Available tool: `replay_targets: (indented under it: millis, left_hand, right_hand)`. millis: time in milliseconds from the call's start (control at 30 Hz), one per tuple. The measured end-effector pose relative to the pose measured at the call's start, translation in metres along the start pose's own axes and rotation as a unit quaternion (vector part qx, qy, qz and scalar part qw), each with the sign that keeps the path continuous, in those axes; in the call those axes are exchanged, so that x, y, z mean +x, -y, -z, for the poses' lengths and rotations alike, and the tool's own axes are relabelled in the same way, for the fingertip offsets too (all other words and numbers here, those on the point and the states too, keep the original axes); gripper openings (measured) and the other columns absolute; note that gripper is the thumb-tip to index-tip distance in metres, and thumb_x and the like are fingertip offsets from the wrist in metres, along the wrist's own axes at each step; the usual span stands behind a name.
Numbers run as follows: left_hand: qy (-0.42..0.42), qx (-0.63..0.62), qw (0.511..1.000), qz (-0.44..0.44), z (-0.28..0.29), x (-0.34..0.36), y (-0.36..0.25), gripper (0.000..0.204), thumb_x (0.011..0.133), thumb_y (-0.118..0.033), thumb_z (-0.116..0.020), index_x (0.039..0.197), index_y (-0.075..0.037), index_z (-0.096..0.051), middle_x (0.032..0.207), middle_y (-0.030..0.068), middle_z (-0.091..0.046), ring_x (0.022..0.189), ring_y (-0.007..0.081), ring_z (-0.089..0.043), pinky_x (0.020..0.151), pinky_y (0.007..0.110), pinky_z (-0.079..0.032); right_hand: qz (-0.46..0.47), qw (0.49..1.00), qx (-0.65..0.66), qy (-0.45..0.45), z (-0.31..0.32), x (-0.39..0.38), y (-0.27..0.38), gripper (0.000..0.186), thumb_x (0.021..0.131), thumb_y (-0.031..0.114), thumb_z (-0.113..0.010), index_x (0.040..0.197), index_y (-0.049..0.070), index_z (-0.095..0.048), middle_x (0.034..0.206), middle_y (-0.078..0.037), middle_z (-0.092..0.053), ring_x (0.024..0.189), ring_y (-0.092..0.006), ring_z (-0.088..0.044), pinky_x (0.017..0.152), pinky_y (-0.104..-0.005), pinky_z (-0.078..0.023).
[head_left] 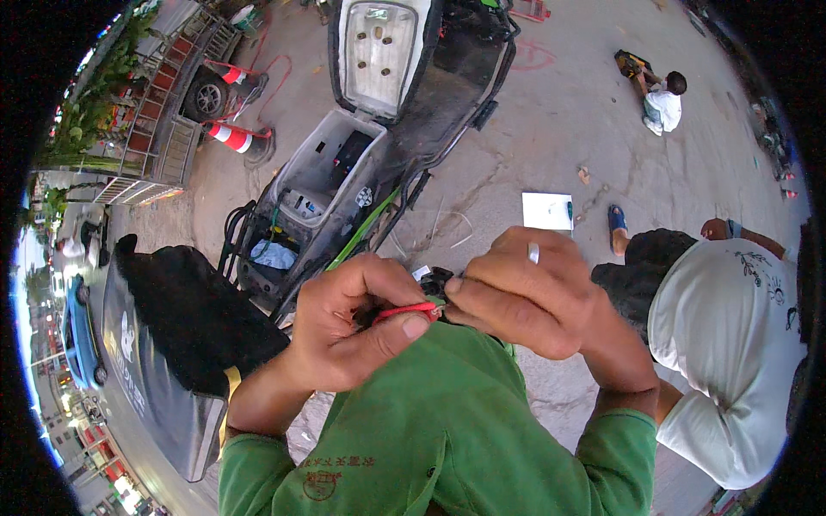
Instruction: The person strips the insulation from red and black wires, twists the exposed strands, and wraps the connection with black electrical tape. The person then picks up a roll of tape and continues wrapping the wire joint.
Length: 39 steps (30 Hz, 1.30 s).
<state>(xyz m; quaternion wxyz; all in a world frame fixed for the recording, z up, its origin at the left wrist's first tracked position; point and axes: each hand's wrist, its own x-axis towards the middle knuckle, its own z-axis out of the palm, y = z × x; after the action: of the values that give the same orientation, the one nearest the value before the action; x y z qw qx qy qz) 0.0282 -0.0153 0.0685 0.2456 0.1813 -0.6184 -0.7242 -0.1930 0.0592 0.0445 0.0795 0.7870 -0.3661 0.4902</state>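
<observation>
In the head view my left hand (353,327) pinches a slim red piece (401,311) between thumb and bent forefinger, in front of my green shirt. My right hand (525,292), wearing a silver ring, has its fingers bent and closed at the piece's right end, where a small greenish and metallic tip shows; what those fingers hold is mostly hidden. A dark, unclear object (437,284) lies just beyond the fingers.
An opened scooter (335,185) stands ahead, a black cover (181,335) at left. Traffic cones (232,138) stand by a railing. A white sheet (546,211) lies on the pavement. One person (723,344) is close at right, another (662,103) farther off.
</observation>
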Motion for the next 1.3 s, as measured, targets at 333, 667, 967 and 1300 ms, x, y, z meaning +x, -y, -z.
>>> replay_targets:
  millis: [333, 667, 967, 1300]
  left_hand:
    - [-0.006, 0.102, 0.994, -0.029, 0.006, -0.001, 0.001, 0.012, 0.088, 0.0, -0.07, 0.096, 0.001, -0.062, 0.087, 0.0087, -0.066, 0.074, 0.0103, -0.06, 0.064, 0.024, -0.045]
    - [0.008, 0.17, 0.983, -0.068, 0.006, 0.004, -0.003, 0.014, 0.085, 0.0, -0.073, 0.094, -0.001, -0.063, 0.081, 0.0095, -0.065, 0.065, 0.0135, -0.06, 0.057, 0.026, -0.045]
    - [0.029, 0.187, 0.98, -0.06, 0.007, 0.007, -0.007, 0.014, 0.085, -0.002, -0.074, 0.094, -0.001, -0.063, 0.081, 0.0096, -0.066, 0.065, 0.0144, -0.06, 0.058, 0.026, -0.046]
    - [0.014, 0.215, 0.972, -0.095, 0.004, 0.007, -0.01, 0.019, 0.082, 0.002, -0.076, 0.097, 0.0, -0.065, 0.085, 0.0121, -0.067, 0.067, 0.018, -0.065, 0.059, 0.027, -0.05]
  right_hand:
    - [-0.028, 0.996, 0.079, 0.031, -0.001, 0.01, -0.001, 0.04, 0.067, 0.022, -0.086, 0.094, -0.002, -0.068, 0.087, -0.011, -0.064, 0.064, -0.0208, -0.062, 0.055, -0.0317, -0.051]
    - [0.007, 0.999, 0.004, 0.046, -0.004, 0.007, -0.001, 0.028, 0.068, 0.02, -0.079, 0.087, 0.002, -0.066, 0.083, -0.006, -0.058, 0.062, -0.0166, -0.059, 0.055, -0.0317, -0.051]
    - [-0.002, 0.999, 0.003, 0.052, -0.011, 0.002, -0.001, 0.029, 0.062, 0.021, -0.067, 0.085, 0.004, -0.065, 0.08, -0.004, -0.057, 0.059, -0.0141, -0.056, 0.058, -0.0297, -0.05]
    - [-0.033, 0.999, 0.027, 0.012, -0.02, -0.002, 0.001, 0.027, 0.063, 0.015, -0.07, 0.087, 0.004, -0.064, 0.081, -0.006, -0.056, 0.061, -0.0181, -0.057, 0.055, -0.0339, -0.05]
